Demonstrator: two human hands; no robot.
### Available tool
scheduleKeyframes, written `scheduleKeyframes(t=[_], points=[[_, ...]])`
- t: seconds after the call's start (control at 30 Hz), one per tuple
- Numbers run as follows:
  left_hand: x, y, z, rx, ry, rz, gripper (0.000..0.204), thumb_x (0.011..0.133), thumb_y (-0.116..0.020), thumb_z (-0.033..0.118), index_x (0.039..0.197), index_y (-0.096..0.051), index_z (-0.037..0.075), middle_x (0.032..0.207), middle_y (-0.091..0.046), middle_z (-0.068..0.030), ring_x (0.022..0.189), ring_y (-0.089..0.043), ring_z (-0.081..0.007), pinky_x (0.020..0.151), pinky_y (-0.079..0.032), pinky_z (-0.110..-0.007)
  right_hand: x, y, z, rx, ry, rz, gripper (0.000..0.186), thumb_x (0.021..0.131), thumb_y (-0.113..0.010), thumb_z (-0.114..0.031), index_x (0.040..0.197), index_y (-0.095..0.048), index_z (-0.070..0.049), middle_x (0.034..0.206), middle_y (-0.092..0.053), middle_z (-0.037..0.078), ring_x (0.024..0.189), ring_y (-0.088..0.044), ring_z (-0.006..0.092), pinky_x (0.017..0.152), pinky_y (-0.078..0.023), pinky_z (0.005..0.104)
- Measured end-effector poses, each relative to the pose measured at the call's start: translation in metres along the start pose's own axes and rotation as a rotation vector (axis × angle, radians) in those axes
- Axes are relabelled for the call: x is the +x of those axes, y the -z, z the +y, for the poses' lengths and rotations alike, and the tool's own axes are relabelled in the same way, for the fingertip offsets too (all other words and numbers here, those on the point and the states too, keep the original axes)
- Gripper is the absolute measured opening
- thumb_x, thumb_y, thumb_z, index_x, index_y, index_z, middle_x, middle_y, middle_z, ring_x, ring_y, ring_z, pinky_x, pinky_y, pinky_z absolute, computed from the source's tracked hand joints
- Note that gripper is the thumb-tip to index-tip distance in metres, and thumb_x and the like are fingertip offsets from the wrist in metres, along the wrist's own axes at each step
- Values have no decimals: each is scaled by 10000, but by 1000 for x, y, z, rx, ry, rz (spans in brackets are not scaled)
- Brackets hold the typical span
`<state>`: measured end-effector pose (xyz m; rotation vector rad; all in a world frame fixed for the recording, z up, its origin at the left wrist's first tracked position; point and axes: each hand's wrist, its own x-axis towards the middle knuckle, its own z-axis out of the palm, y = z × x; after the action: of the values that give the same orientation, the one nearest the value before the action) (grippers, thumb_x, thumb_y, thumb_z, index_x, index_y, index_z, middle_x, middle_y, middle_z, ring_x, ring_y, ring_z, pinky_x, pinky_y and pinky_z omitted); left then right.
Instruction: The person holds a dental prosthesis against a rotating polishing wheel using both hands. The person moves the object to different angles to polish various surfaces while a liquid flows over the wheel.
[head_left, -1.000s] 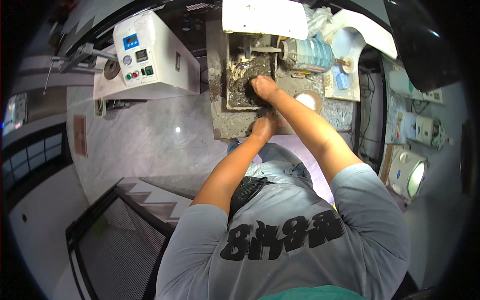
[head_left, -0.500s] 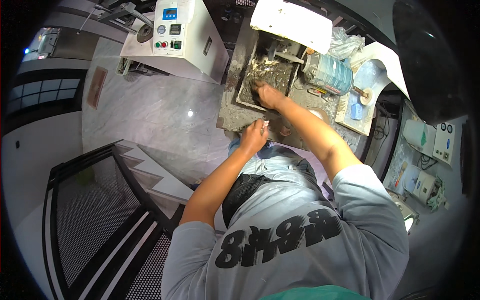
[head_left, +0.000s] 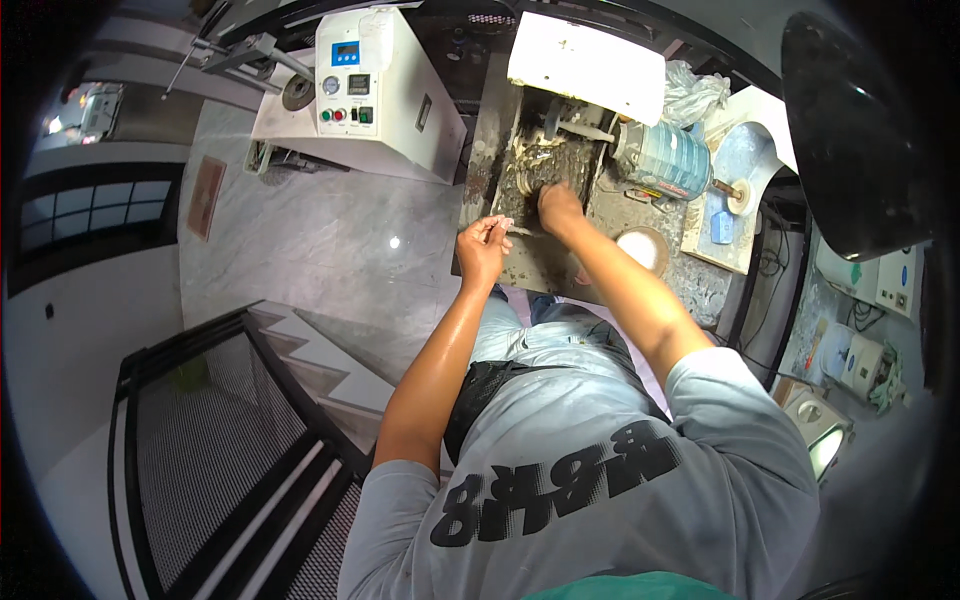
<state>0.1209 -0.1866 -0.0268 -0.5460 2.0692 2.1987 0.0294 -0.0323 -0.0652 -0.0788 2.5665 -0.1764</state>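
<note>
My left hand (head_left: 482, 250) pinches a small pale pinkish piece (head_left: 506, 223) between thumb and fingertips, just off the near left corner of a mud-caked tray (head_left: 514, 231). The piece is too small to tell its kind. My right hand (head_left: 562, 211) reaches over the near part of the tray, its fingers curled closed and pointing down at the wet grey sludge (head_left: 520, 183). Whatever those fingers hold, if anything, is hidden. A spindle (head_left: 582, 131) crosses the tray's far end under a white splash hood (head_left: 588, 65).
Right of the tray lies a clear blue plastic bottle (head_left: 668, 160). A round bowl (head_left: 641, 248) stands near my right forearm. Beyond are a polishing wheel (head_left: 738, 196) and a blue block (head_left: 721, 227). A white control machine (head_left: 390, 100) stands at the far left, a black-railed staircase (head_left: 220, 400) at the near left.
My left hand has moved left and up toward the tray's corner, keeping the pale piece. My right hand has shifted right and nearer me, its fingers now closed. The view has shifted slightly.
</note>
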Motion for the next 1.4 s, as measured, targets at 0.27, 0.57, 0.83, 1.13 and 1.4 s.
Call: scheduleKeyframes(t=[0.27,0.57,0.83,1.13,1.4], points=[[71,11,-8,-4,46,-249,156,958,-563,9,1022,-650,-103,921,-698,-140,641,-628,-127,556,-532,-249,-4,16,34,643,-5,64,712,778,-760,-348,1292,-520,83,1276,-545,340,1205,-544,432,1019,-456,395],[110,-1,-19,-33,132,-427,193,965,-591,64,1050,-640,-103,909,-677,-154,681,-666,-182,585,-563,-272,-9,-40,23,175,320,91,350,838,-619,-221,1101,-615,11,1086,-648,286,1022,-631,415,867,-522,449],[115,6,-16,-33,113,-474,129,958,-572,24,997,-643,-77,904,-687,-127,669,-675,-169,577,-558,-266,-30,-19,-5,-17,-128,301,636,942,-532,-351,1348,-411,123,1400,-391,330,1297,-418,441,1084,-381,428],[94,3,-26,119,-93,-403,145,1017,-486,110,995,-511,-31,966,-650,-149,725,-655,-173,648,-562,-299,51,27,27,-319,-180,198,694,1030,-258,-459,1427,-350,103,1474,-362,293,1366,-346,423,1151,-259,453],[85,0,-51,490,-654,-126,127,1001,-478,141,1020,-488,16,1037,-550,-210,961,-555,-414,822,-453,-484,45,26,-2,-127,-243,40,758,1023,-177,-510,1271,-577,85,1426,-413,290,1354,-327,422,1140,-275,415]])
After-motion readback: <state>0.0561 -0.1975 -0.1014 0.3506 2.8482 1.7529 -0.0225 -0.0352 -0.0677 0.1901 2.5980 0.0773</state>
